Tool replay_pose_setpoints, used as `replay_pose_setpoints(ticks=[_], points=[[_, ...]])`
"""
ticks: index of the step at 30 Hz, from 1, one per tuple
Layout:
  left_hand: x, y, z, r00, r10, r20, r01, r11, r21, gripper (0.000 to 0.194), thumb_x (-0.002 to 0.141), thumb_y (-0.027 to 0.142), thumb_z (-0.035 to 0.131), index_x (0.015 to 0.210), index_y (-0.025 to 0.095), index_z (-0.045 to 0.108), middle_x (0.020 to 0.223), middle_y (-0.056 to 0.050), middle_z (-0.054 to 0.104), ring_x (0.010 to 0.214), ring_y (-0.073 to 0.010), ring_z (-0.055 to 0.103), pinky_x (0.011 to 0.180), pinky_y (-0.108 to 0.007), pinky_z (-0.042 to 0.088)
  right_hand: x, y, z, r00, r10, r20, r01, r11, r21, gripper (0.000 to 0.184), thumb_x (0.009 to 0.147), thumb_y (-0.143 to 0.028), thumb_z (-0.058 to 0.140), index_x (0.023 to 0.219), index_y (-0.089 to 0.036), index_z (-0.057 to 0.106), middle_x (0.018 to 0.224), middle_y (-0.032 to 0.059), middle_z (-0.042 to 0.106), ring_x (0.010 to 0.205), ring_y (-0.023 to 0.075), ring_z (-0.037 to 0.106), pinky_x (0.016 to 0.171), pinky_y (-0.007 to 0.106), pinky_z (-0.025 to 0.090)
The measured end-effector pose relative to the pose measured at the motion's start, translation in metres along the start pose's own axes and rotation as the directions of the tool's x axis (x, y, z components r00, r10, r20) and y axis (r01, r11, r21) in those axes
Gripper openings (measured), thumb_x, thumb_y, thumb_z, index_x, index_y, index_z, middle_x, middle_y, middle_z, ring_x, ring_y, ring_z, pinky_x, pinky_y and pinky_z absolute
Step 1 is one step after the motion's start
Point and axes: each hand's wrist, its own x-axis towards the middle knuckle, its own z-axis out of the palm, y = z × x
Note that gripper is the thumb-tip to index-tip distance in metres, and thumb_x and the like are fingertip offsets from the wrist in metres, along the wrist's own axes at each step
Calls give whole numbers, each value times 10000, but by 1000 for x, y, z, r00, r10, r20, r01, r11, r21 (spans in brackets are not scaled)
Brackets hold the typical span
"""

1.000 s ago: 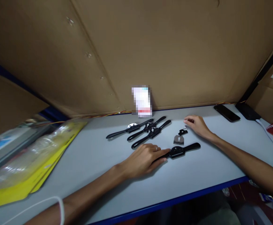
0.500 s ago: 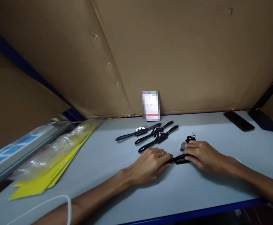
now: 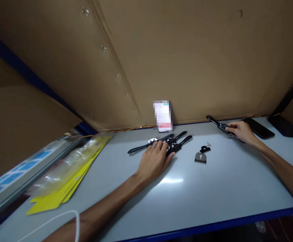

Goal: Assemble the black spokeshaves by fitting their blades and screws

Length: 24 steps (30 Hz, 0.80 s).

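Observation:
In the head view my right hand (image 3: pixel 240 131) is closed around a black spokeshave body (image 3: pixel 222 127), holding it tilted near the back edge of the table. My left hand (image 3: pixel 155 157) lies over the near ends of the black spokeshaves (image 3: pixel 180 145), its thumb apart from the fingers; the fingertips are partly hidden among the tools. Another spokeshave (image 3: pixel 137 149) with a shiny round part sticks out to the left of these fingers. Between my hands lie a flat grey blade (image 3: pixel 200 158), a small black cap plate (image 3: pixel 205 149) and small silver screws (image 3: pixel 208 144).
A lit phone-like screen (image 3: pixel 163 116), blurred out, leans on the cardboard wall (image 3: pixel 199 60). A dark phone (image 3: pixel 259 128) lies at the back right beside a black flat object (image 3: pixel 284 128). Yellow cards (image 3: pixel 68 188) and clear plastic bags (image 3: pixel 63 168) lie left. A white cable crosses my left forearm.
My right hand has carried the spokeshave body to the back right. My left hand has let go of it and moved up-left onto the other spokeshaves. The blade is now uncovered.

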Motion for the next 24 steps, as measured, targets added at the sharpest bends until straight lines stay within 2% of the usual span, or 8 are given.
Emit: replay_pose_setpoints(ticks=[3, 7, 11, 15, 18, 20, 22, 24], points=[[2, 0, -1, 995, -30, 92, 25, 998, 54, 283, 1022, 422, 517, 1006, 159, 621, 1012, -143, 677, 1023, -334, 639, 859, -436, 515, 9, 18, 3, 999, 48, -21, -49, 994, -94, 273, 791, -436, 649, 710, -195, 749, 615, 23, 683, 666, 209, 628, 637, 302, 414], [3, -2, -1, 990, -15, 141, 14, 1000, 11, 266, 1021, 422, 519, 969, 179, 615, 951, -121, 701, 970, -314, 672, 795, -389, 515, 9, 20, 8, 998, 56, -5, -56, 985, -166, 152, 786, -308, 670, 792, -205, 782, 787, 37, 776, 770, 207, 687, 685, 283, 455], [5, -5, -1, 980, -6, 197, 11, 1000, -25, 299, 1039, 430, 465, 980, 169, 600, 914, -119, 713, 819, -294, 704, 642, -344, 488, 2, 13, 9, 999, 49, -7, -49, 964, -262, 193, 848, -268, 662, 953, -176, 795, 935, 93, 789, 868, 237, 702, 741, 307, 463], [6, -4, -3, 972, 5, 236, -1, 1000, -19, 355, 1045, 444, 445, 904, 166, 615, 918, -129, 721, 826, -294, 720, 616, -323, 465, -9, -6, 7, 999, -5, -42, -10, 940, -341, 282, 942, -254, 585, 1140, -139, 750, 1155, 174, 731, 1019, 280, 668, 840, 354, 462], [6, -3, -4, 968, 6, 249, -4, 1000, -8, 345, 1054, 402, 433, 890, 168, 626, 934, -126, 731, 853, -292, 730, 614, -310, 454, -23, -32, 11, 994, -110, -15, 98, 934, -345, 282, 985, -308, 564, 1165, -167, 729, 1191, 151, 694, 1061, 262, 642, 882, 346, 454], [6, -2, -4, 973, -2, 230, 10, 999, -31, 344, 1059, 382, 417, 886, 172, 627, 911, -114, 737, 825, -280, 733, 592, -294, 429, -38, -52, 18, 975, -217, 49, 222, 927, -303, 242, 1003, -313, 545, 1048, -166, 732, 1065, 112, 692, 941, 221, 643, 840, 332, 453], [5, -2, -3, 974, -32, 224, 48, 997, -67, 358, 1064, 393, 402, 878, 175, 616, 850, -101, 736, 754, -270, 729, 550, -281, 376, -56, -71, 29, 931, -350, 101, 364, 901, -235, 248, 997, -366, 569, 947, -161, 701, 955, 75, 663, 836, 200, 611, 782, 328, 448], [4, -1, -2, 975, -45, 217, 68, 993, -98, 357, 1067, 399, 392, 865, 180, 589, 781, -84, 724, 703, -266, 719, 532, -277, 321, -72, -85, 41, 863, -490, 121, 505, 837, -212, 275, 978, -426, 606, 988, -160, 675, 962, 70, 633, 849, 205, 583, 774, 334, 447]])
